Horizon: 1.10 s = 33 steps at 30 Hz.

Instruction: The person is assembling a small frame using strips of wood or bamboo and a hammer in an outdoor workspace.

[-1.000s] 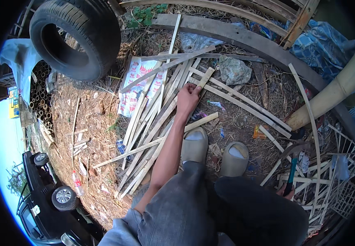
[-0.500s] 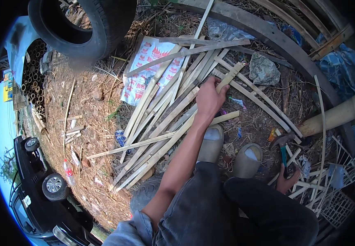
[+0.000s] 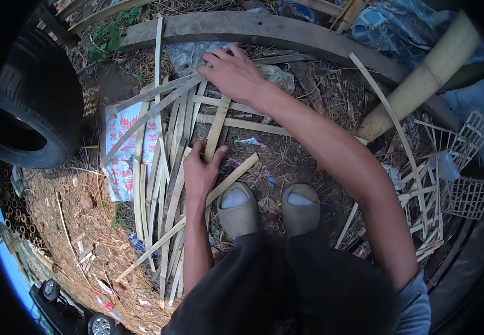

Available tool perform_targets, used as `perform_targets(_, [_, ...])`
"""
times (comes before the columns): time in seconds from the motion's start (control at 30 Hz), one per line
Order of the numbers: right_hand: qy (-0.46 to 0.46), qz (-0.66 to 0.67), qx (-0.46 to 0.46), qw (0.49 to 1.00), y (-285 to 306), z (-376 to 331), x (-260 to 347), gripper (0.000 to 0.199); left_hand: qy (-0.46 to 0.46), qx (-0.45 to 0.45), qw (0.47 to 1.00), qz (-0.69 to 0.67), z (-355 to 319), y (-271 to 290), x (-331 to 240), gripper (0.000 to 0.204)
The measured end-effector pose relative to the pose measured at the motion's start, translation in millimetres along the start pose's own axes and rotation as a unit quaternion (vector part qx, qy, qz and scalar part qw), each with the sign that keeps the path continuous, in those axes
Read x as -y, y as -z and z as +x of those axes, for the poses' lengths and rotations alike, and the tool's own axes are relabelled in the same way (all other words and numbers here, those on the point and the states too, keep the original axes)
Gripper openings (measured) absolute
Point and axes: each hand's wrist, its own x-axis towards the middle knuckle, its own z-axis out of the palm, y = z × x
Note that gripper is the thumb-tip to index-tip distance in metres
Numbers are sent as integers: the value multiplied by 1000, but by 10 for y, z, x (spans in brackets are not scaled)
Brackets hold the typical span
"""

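Upright from my left hand [image 3: 200, 173] rises a short split-bamboo piece [image 3: 217, 129], its lower part pinched between thumb and fingers. Beyond it, my right hand [image 3: 233, 72] reaches across from the right, over the upper ends of the slats. Its fingers are spread and bent, the tips by the end of a grey bamboo slat [image 3: 151, 119]; the fingertips are partly hidden. Below both hands lies a loose pile of long bamboo slats [image 3: 170, 206]. Two thin parallel slats [image 3: 250, 124] pass under the raised piece. The hammer is not visible now.
A tyre [image 3: 32, 100] stands at the left, beside a printed white sheet [image 3: 120, 187]. A curved plank [image 3: 242, 23] crosses the far side. At the right are a thick bamboo pole [image 3: 426, 78] and a plastic lattice crate [image 3: 468, 198]. My sandalled feet [image 3: 239, 215] are close to the slats.
My right hand has let go of the hammer and moved up and left to the slat ends. My left hand still holds the short bamboo piece. The whole view has turned.
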Motion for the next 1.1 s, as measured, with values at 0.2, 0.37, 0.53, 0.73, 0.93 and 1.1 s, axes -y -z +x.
perform_targets(0.2, [71, 21, -4, 997, 758, -60, 148, 27, -31, -37, 999, -6, -108, 85, 187, 41])
perform_targets(0.37, [134, -22, 65, 989, 1281, 596, 599, 18, -31, -13, 999, -6, -33, 114, 228, 42])
perform_targets(0.53, [88, 121, 108, 983, 400, 690, 1419, 22, -14, 12, 999, -28, -248, -127, 34, 38])
perform_targets(0.73, [-101, 509, 206, 830, 528, 230, 2272, 20, -14, -102, 990, -93, -119, -39, 499, 28])
perform_targets(0.93, [180, 309, 329, 874, 1340, -708, 2207, 12, -17, -112, 990, -80, -246, 81, 469, 32])
perform_targets(1.1, [224, 104, 567, 786, 1723, -1127, 1871, 18, -51, -99, 990, -82, -245, -66, 312, 34])
